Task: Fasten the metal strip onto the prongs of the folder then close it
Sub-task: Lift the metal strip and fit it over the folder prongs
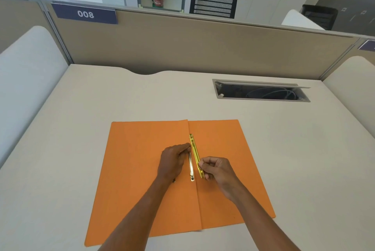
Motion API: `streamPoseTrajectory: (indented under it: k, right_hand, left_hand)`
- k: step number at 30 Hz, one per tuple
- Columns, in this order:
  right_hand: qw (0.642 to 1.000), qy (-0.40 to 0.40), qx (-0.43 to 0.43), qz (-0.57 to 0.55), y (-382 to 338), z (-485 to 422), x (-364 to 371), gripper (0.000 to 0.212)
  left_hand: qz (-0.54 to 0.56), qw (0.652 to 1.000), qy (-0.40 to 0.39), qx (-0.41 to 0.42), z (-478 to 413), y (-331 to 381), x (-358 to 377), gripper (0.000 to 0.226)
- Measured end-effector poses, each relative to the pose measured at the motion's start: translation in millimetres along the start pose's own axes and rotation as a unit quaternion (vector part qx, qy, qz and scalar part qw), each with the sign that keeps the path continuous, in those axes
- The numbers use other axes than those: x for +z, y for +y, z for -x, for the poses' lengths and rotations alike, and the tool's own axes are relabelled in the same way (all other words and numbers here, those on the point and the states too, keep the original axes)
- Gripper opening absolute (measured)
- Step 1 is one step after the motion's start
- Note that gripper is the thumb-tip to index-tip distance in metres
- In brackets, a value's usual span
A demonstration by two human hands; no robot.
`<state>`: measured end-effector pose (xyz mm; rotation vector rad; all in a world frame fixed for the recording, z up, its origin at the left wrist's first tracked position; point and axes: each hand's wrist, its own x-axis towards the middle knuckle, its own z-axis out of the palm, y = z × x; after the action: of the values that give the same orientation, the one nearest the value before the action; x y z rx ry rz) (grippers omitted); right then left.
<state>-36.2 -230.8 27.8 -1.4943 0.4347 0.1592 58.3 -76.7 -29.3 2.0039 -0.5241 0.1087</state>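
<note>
An orange folder (142, 169) lies open and flat on the desk, its spine fold running toward me down the middle. A silvery prong (190, 166) lies along the fold. My left hand (172, 162) rests on the left leaf with its fingertips closed on the prong's far end. My right hand (218, 170) pinches the near end of a thin yellow metal strip (194, 150). The strip slants away just right of the fold, beside the prong and apart from it.
A cream desk (81, 129) carries the folder. An open cable slot (261, 91) with wires sits at the back right. A beige partition (203, 47) labelled 008 closes the far edge, and white side dividers (26, 80) flank the desk.
</note>
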Motion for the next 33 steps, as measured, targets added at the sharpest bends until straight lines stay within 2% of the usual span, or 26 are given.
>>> streamPoseTrajectory:
  k: [11,19,23,27,29,33]
  right_hand:
    - [0.999,0.004,0.024,0.026,0.7,-0.9,4.5,0.014]
    - [0.999,0.012,0.039,0.027,-0.3,-1.0,12.2,0.012]
    - [0.998,0.017,0.043,0.030,-2.0,-1.5,12.6,0.014]
    - [0.998,0.020,0.052,0.037,-2.5,-4.0,13.0,0.014]
    - [0.997,0.020,0.061,0.038,-2.8,-5.1,12.9,0.016]
    - [0.997,0.020,0.072,0.033,-3.6,-8.7,12.7,0.013]
  left_hand:
    - [-0.017,1.000,-0.012,0.010,-0.5,6.7,-3.5,0.035]
    - [-0.002,1.000,-0.027,-0.016,-0.4,9.9,-8.0,0.020]
    - [-0.027,0.998,-0.054,0.004,-1.4,11.8,-18.7,0.016]
    - [-0.083,0.995,-0.046,0.014,5.8,10.2,-36.0,0.019]
    - [-0.097,0.994,-0.046,-0.005,19.7,10.8,-43.2,0.020]
    - [-0.043,0.993,-0.089,-0.064,61.0,17.3,-46.7,0.023]
